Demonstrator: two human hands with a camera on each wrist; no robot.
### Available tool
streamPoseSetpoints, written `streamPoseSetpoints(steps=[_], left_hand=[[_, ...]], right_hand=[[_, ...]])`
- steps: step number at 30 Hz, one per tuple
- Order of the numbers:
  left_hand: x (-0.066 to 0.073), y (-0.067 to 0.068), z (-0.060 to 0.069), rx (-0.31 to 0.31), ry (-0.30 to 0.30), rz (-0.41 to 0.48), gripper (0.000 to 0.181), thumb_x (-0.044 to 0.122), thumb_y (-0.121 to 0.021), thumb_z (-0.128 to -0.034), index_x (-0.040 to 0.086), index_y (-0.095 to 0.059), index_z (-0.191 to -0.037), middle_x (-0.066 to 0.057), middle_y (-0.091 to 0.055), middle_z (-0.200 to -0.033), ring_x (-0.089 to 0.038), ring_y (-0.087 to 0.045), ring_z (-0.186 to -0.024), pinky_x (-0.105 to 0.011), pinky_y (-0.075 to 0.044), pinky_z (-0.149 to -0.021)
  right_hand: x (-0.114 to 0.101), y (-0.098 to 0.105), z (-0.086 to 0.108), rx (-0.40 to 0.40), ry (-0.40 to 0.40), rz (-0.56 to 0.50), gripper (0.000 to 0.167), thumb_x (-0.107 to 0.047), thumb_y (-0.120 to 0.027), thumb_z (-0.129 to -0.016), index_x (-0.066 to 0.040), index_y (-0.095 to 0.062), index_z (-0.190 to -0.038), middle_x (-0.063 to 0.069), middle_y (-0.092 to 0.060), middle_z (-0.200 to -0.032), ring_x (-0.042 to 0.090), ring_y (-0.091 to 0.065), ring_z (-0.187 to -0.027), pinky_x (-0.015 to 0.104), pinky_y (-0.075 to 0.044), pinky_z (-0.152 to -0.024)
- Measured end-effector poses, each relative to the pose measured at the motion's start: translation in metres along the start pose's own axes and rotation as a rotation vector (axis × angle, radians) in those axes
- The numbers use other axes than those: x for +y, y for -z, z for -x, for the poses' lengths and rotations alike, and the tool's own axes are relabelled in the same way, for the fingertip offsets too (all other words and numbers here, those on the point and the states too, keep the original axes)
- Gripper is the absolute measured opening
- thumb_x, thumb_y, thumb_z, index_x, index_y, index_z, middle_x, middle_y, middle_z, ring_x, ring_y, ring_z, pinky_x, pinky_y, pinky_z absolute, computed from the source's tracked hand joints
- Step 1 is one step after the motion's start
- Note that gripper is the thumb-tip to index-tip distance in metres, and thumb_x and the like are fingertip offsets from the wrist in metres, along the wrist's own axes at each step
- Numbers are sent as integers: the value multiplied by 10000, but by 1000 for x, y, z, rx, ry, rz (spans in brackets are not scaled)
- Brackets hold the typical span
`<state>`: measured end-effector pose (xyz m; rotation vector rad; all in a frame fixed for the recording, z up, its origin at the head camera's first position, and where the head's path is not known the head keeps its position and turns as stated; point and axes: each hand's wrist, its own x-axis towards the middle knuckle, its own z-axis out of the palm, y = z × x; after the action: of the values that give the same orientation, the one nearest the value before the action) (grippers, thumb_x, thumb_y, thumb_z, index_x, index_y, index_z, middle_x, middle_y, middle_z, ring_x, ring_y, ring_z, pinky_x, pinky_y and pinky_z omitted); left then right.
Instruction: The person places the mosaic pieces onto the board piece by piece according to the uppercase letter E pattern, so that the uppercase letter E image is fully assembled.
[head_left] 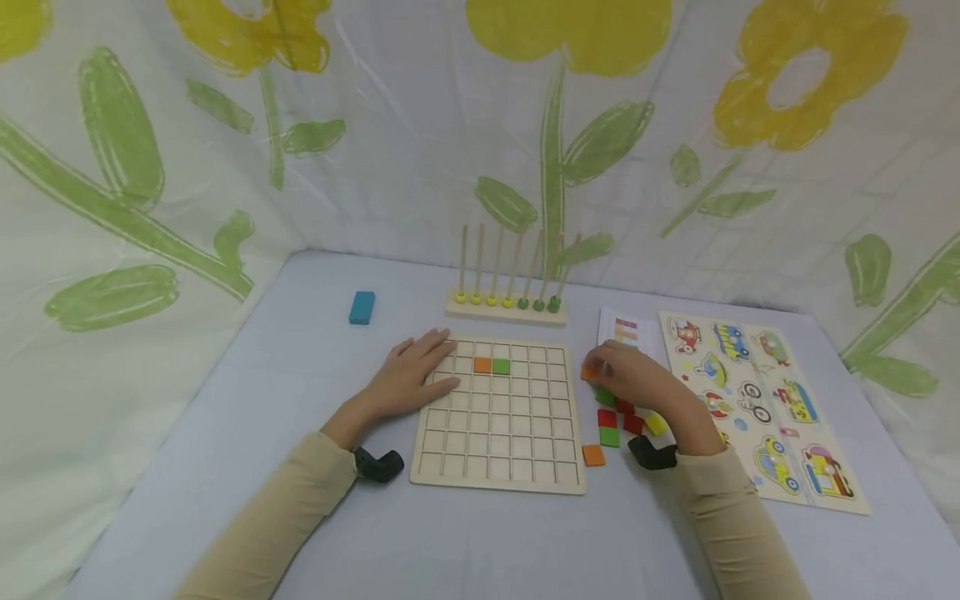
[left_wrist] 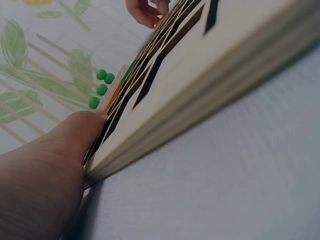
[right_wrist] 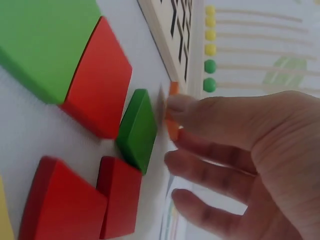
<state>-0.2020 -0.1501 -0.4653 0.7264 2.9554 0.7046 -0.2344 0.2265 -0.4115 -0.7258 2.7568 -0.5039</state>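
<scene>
A wooden grid board (head_left: 480, 471) lies in the middle of the table. One orange tile (head_left: 482, 365) and one green tile (head_left: 501, 367) sit side by side in its upper cells. My left hand (head_left: 405, 375) rests flat on the board's upper left edge, fingers straight. Right of the board, my right hand (head_left: 626, 373) pinches another orange tile (right_wrist: 172, 112) between thumb and fingers. Under and near that hand lie loose tiles: red tiles (right_wrist: 102, 82), green tiles (right_wrist: 137, 130) and a yellow tile (head_left: 656, 423). A separate orange tile (head_left: 593, 455) lies by the board's lower right corner.
Behind the board stands a wooden rack (head_left: 506, 312) of upright rods with yellow and green beads. A blue block (head_left: 362, 307) lies at the back left. On the right are a printed card (head_left: 609, 325) and a wooden picture puzzle (head_left: 810, 492).
</scene>
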Motion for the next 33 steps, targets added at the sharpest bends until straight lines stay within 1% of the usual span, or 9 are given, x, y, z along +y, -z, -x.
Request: streamPoseSetpoints(steps=[4, 8, 15, 21, 24, 29, 33], left_hand=[[-1, -1, 0, 2, 2, -6, 669, 515, -470, -960, 130, -344, -1492, -58, -251, -1579, -240, -173, -1468, -491, -125, -1165], [-3, -2, 0, 4, 2, -11, 671, 526, -465, -959, 140, -341, -1494, -50, -249, -1580, -230, -172, -1469, -486, -123, -1166], [-2, -1, 0, -1, 3, -13, 673, 520, -475, -957, 132, -345, -1491, -54, -252, -1579, -231, -175, -1469, -484, -121, -1168], [-2, -2, 0, 4, 3, -10, 676, 531, -469, -956, 136, -346, -1491, -46, -249, -1581, -232, -173, -1469, -485, -123, -1168], [-2, -3, 0, 4, 5, -18, 680, 542, -459, -955, 145, -341, -1494, -35, -243, -1583, -223, -167, -1471, -481, -120, -1169], [-2, -3, 0, 8, -8, -26, 687, 550, -456, -953, 140, -343, -1493, -44, -249, -1581, -234, -173, -1469, -492, -128, -1164], [-2, -1, 0, 14, -16, -21, 678, 536, -463, -956, 130, -352, -1488, -52, -258, -1577, -238, -181, -1467, -495, -137, -1163]], right_hand=[[-8, 1, -2, 42, 24, -11, 230, -226, -636, -935, -95, -638, -1125, 15, -627, -1054, 175, -576, -919, 373, -501, -807], [-18, -2, -9, 71, 88, 7, 225, -245, -643, -931, -96, -648, -1099, 11, -628, -1038, 166, -586, -904, 349, -508, -780], [-37, -12, -24, 55, 129, -28, 162, -271, -648, -925, -144, -657, -1026, -29, -615, -1006, 128, -572, -903, 328, -493, -787], [-51, -21, -39, 50, 169, 12, 92, -265, -657, -920, -189, -671, -969, -66, -612, -1005, 91, -570, -908, 306, -497, -806], [-58, -23, -44, 40, 197, 22, 90, -249, -657, -921, -184, -686, -975, -70, -613, -1008, 81, -563, -894, 291, -496, -800], [-66, -23, -46, 42, 255, 39, 119, -205, -646, -928, -134, -690, -1012, -32, -622, -1004, 97, -571, -873, 299, -498, -782], [-70, -24, -48, 48, 267, 48, 122, -189, -637, -933, -119, -687, -1019, -21, -624, -1010, 113, -588, -884, 305, -503, -789]])
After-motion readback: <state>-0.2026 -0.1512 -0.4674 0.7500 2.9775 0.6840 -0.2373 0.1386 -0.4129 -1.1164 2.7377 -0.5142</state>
